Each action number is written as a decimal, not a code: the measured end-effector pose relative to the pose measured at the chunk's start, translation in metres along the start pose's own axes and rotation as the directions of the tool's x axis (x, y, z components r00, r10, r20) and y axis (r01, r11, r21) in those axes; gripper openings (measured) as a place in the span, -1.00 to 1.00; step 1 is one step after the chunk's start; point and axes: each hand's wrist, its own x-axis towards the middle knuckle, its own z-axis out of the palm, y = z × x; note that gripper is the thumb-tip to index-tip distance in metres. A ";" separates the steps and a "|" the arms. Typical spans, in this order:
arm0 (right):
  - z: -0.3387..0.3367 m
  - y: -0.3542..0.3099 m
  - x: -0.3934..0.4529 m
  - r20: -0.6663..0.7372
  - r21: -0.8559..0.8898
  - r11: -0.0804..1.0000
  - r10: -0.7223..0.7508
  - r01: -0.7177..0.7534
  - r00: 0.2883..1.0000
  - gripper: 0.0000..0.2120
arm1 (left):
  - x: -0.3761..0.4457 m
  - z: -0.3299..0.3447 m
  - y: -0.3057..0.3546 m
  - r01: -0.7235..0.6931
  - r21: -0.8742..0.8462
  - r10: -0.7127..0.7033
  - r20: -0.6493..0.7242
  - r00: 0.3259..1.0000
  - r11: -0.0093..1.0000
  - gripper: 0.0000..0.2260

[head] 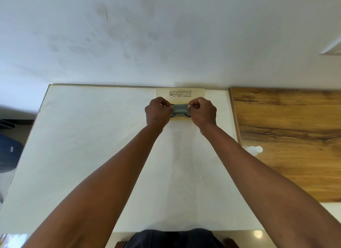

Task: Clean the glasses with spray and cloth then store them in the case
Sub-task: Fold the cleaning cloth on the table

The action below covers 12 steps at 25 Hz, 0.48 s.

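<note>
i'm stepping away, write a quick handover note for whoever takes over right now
Left hand and right hand: each pinches one end of the grey cloth, stretched between them.
Glasses: under the cloth, lying in the open cream case at the far edge of the white table; only the lower rims show.
Spray bottle: lying by the wooden board, to the right.
Done: glasses appear to be already in the case; cleaning cannot be confirmed.
Left: probably lay the cloth over them and close the case.
</note>
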 end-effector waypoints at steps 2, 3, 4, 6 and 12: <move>0.000 0.001 0.000 -0.005 0.017 1.000 0.001 -0.001 1.000 -0.88 | 0.000 0.000 -0.001 0.001 -0.009 -0.001 0.002 1.000 1.000 -0.86; 0.000 0.001 0.000 -0.005 0.028 1.000 0.004 -0.004 1.000 -0.88 | 0.000 0.000 -0.001 0.003 -0.016 -0.003 0.001 1.000 1.000 -0.86; -0.001 0.001 0.001 -0.011 0.038 0.999 0.002 -0.002 1.000 -0.88 | 0.000 0.000 -0.002 0.007 -0.023 -0.007 -0.002 1.000 1.000 -0.86; -0.003 -0.001 0.006 -0.067 0.026 0.999 -0.025 0.027 0.997 -0.87 | -0.001 -0.001 -0.003 0.020 -0.042 -0.020 -0.012 1.000 0.999 -0.88; -0.014 -0.014 0.033 -0.080 -0.215 0.973 -0.102 0.082 0.992 -0.64 | -0.003 -0.004 -0.004 0.029 -0.109 -0.030 -0.013 0.999 0.994 -0.94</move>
